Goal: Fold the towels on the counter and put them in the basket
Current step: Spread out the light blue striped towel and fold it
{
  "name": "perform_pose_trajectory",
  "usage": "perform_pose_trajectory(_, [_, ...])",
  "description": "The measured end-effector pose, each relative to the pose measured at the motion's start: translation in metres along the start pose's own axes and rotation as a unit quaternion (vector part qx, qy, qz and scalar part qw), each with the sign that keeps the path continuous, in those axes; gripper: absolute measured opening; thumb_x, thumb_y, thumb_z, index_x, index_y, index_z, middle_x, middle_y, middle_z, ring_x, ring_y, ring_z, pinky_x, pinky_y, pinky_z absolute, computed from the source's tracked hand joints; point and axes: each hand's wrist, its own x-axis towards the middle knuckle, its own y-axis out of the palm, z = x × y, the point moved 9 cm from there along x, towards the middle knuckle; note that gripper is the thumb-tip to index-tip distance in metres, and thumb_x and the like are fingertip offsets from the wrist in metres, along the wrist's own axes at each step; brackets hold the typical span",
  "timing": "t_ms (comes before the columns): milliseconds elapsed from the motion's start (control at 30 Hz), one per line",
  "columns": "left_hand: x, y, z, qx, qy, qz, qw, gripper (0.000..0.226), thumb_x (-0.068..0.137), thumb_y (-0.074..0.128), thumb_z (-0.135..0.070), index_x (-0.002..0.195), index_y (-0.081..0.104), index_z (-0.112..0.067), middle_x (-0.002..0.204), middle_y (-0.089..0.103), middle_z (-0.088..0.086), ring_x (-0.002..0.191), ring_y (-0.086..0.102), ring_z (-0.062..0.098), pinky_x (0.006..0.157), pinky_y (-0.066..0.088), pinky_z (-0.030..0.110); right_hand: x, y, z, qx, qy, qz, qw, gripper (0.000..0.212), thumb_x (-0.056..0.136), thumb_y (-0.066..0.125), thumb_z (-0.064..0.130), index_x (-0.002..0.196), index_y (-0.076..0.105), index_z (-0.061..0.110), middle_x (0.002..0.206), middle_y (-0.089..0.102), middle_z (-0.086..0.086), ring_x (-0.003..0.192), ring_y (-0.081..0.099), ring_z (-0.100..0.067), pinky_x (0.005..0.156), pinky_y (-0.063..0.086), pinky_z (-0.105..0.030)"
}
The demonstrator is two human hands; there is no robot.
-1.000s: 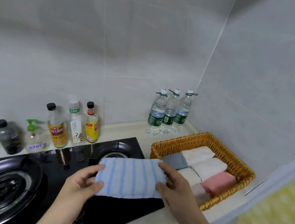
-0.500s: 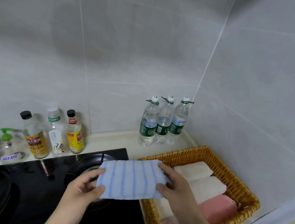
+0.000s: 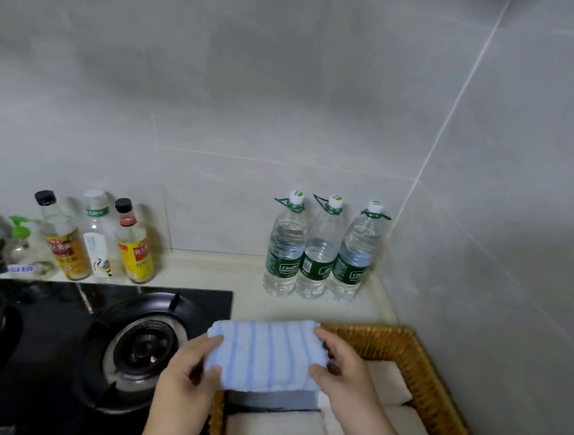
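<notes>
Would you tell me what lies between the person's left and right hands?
In the head view, a folded pale-blue striped towel spans the gap, the left hand and right hand each gripping one end.

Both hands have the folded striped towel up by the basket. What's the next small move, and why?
Probably lower the striped towel straight down into the basket. The left hand and right hand grip its ends, it is already folded, and it hangs over the basket's left side, just above the grey towel.
</notes>
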Motion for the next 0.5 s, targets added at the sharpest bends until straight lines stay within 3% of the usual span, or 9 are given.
perform_pose_trajectory(33, [-0.001,0.009,-0.001,0.054,0.019,-0.011,0.998,0.049,0.070,0.060,-0.004,0.106,0.070,-0.036,0.118,0.060,-0.010,0.107,0.053,-0.016,0.094,0.034,-0.002,0.006,-0.006,-0.011,-0.002,0.006,0.006,1.000,0.056,0.082,0.060,-0.014,0.109,0.062,0.035,0.118,0.062,0.017,0.096,0.059,0.011,0.081,0.047,-0.011])
perform_pose_trajectory(100, [-0.003,0.034,0.005,0.110,0.024,-0.004,0.994,0.049,0.067,0.053,-0.007,0.109,0.073,-0.023,0.120,0.058,-0.006,0.116,0.055,0.001,0.097,0.028,-0.002,0.017,-0.019,-0.032,-0.004,0.021,0.004,1.000,0.056,0.081,0.060,-0.014,0.110,0.062,0.034,0.123,0.062,0.015,0.109,0.058,0.001,0.089,0.048,-0.020])
perform_pose_trajectory(200, [-0.008,0.071,0.012,0.185,0.006,0.011,0.983,0.047,0.078,0.052,0.001,0.123,0.063,-0.007,0.137,0.048,0.005,0.127,0.044,0.017,0.102,0.026,0.009,0.028,-0.032,-0.064,-0.016,0.054,0.002,0.998,0.055,0.080,0.060,-0.013,0.106,0.061,0.035,0.122,0.060,0.016,0.110,0.054,0.003,0.096,0.047,-0.029])
perform_pose_trajectory(333, [-0.014,0.092,0.024,0.315,-0.025,0.019,0.948,0.060,0.087,0.046,-0.005,0.145,0.037,-0.017,0.156,0.018,0.008,0.143,0.022,0.024,0.117,0.019,0.029,0.038,-0.025,-0.094,-0.021,0.069,0.011,0.997,0.056,0.075,0.060,-0.018,0.101,0.062,0.032,0.119,0.062,0.007,0.095,0.057,0.017,0.079,0.047,-0.008])
perform_pose_trajectory(400, [-0.013,0.099,0.029,0.409,-0.050,0.027,0.911,0.058,0.079,0.050,0.002,0.137,0.047,-0.006,0.148,0.033,0.019,0.131,0.041,0.038,0.111,0.034,0.041,0.043,-0.017,-0.102,-0.019,0.069,0.017,0.997,0.056,0.074,0.060,-0.018,0.100,0.061,0.032,0.117,0.062,0.009,0.094,0.056,0.019,0.074,0.046,-0.005])
perform_pose_trajectory(433, [-0.013,0.102,0.035,0.445,-0.044,0.031,0.894,0.054,0.071,0.052,0.006,0.125,0.058,0.002,0.137,0.046,0.026,0.115,0.054,0.044,0.102,0.042,0.047,0.045,-0.013,-0.104,-0.018,0.068,0.017,0.997,0.056,0.074,0.060,-0.017,0.100,0.061,0.033,0.116,0.061,0.012,0.096,0.057,0.016,0.073,0.046,-0.004])
perform_pose_trajectory(500, [-0.018,0.109,0.046,0.513,-0.023,0.045,0.857,0.049,0.065,0.044,-0.001,0.109,0.064,0.009,0.119,0.057,0.033,0.101,0.059,0.050,0.105,0.035,0.049,0.047,-0.008,-0.108,-0.024,0.066,0.016,0.997,0.056,0.074,0.062,-0.015,0.098,0.060,0.035,0.113,0.061,0.016,0.100,0.058,0.008,0.075,0.047,-0.006])
